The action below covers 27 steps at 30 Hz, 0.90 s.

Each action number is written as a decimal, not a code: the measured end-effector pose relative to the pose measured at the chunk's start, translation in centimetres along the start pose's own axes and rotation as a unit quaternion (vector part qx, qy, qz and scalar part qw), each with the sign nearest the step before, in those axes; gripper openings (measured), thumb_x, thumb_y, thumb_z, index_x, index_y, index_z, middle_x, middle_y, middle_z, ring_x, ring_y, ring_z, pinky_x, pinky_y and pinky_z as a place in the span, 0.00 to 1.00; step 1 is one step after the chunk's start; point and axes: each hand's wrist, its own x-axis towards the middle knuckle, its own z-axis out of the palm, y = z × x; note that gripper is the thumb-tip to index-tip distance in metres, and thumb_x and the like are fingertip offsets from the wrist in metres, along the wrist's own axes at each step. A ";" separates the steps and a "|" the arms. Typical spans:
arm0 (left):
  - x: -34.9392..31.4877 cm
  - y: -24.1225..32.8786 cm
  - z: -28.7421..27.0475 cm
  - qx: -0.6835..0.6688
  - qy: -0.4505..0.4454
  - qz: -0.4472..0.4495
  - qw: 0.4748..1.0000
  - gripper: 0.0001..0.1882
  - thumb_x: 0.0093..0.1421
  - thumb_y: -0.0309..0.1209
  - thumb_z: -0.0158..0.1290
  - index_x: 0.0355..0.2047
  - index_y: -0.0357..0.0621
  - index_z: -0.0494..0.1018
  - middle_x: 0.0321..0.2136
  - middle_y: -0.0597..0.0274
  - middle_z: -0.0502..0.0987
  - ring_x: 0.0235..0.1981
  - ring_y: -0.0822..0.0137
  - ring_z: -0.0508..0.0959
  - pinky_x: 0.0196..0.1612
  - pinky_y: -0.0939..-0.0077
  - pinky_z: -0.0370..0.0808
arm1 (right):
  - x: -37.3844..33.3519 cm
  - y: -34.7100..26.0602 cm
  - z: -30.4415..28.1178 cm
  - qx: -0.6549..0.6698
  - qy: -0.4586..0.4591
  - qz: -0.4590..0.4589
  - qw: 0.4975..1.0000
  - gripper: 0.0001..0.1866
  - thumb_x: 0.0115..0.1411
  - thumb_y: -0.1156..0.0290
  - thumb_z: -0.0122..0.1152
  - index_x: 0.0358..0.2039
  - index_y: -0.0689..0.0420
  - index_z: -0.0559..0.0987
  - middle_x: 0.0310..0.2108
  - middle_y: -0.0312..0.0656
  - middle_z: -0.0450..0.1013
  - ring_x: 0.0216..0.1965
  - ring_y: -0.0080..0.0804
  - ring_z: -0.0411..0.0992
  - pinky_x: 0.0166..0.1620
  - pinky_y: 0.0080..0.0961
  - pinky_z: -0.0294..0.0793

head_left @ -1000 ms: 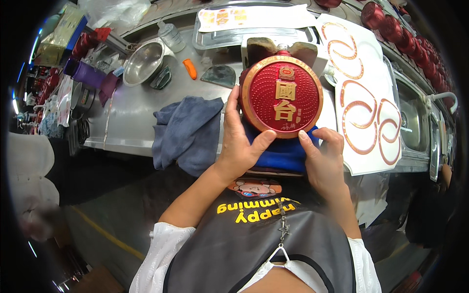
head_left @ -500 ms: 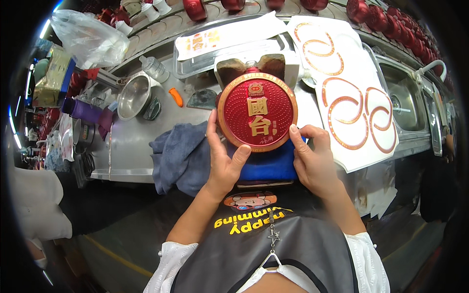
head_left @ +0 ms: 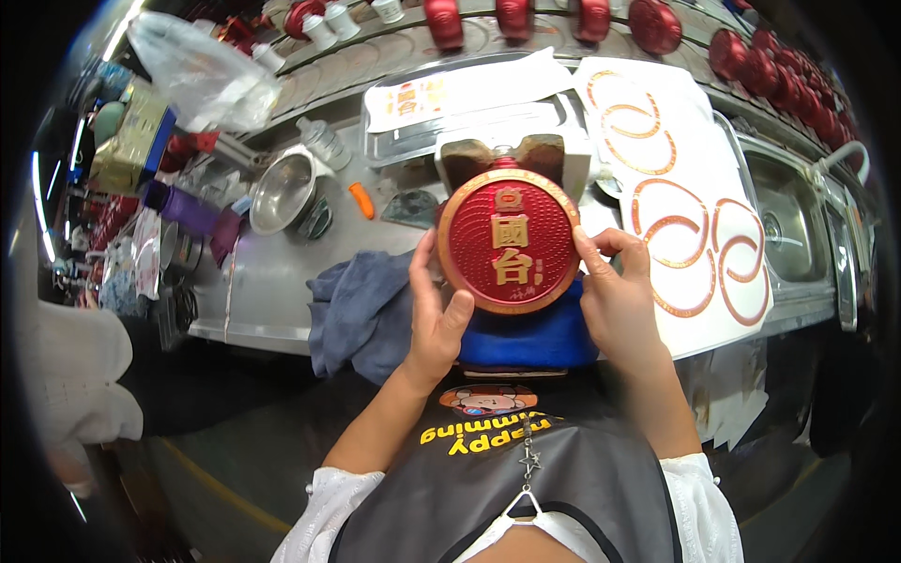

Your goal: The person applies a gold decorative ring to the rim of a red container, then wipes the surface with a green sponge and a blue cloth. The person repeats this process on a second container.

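A flat, round red bottle point(head_left: 474, 246) with raised gold characters faces me, its neck at the far end between the brown padded jaws of a holder point(head_left: 469, 161). Around its face runs a gold-orange patterned ring point(head_left: 507, 309). My left hand point(head_left: 432, 328) cups the bottle's left edge, fingers along the side and thumb by the lower left rim. On the right, my right hand point(head_left: 615, 291) has its thumb and forefinger closed at the ring's edge. Beneath the bottle lies a blue cushion point(head_left: 530, 342).
White sheets with orange-gold rings point(head_left: 690, 305) lie at right beside a sink point(head_left: 793, 220). To the left are a grey-blue cloth point(head_left: 352, 310), an orange tool point(head_left: 361, 201), a metal bowl point(head_left: 282, 192) and a clear bottle point(head_left: 324, 143). Several red bottles point(head_left: 514, 17) stand behind.
My right thumb and forefinger have moved up along the ring's right edge. The left thumb has shifted slightly left, away from the lower rim. The whole view has shifted a little.
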 end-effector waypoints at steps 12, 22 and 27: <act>0.1 -0.9 -0.8 -0.009 -0.007 0.015 1.000 0.46 0.74 0.55 0.45 0.74 0.31 0.42 0.71 0.44 0.55 0.74 0.56 0.53 0.75 0.63 0.47 | -0.5 0.3 0.2 0.029 -0.032 0.020 0.999 0.37 0.53 0.90 0.55 0.66 0.61 0.74 0.49 0.50 0.68 0.52 0.45 0.69 0.57 0.35 0.70; -0.2 -1.3 -0.8 0.052 -0.013 0.016 0.998 0.57 0.66 0.50 0.61 0.75 0.31 0.36 0.72 0.35 0.49 0.75 0.46 0.50 0.76 0.57 0.46 | -0.7 0.5 0.2 0.016 -0.053 0.016 0.998 0.37 0.54 0.91 0.54 0.68 0.61 0.72 0.51 0.51 0.68 0.54 0.46 0.69 0.58 0.36 0.71; 0.0 -1.4 -0.8 0.071 -0.006 0.017 0.997 0.58 0.66 0.53 0.61 0.75 0.30 0.36 0.72 0.41 0.53 0.74 0.52 0.53 0.75 0.58 0.48 | -0.8 0.5 0.1 0.013 -0.058 0.022 0.998 0.38 0.54 0.91 0.54 0.68 0.61 0.71 0.52 0.52 0.68 0.55 0.46 0.69 0.58 0.36 0.71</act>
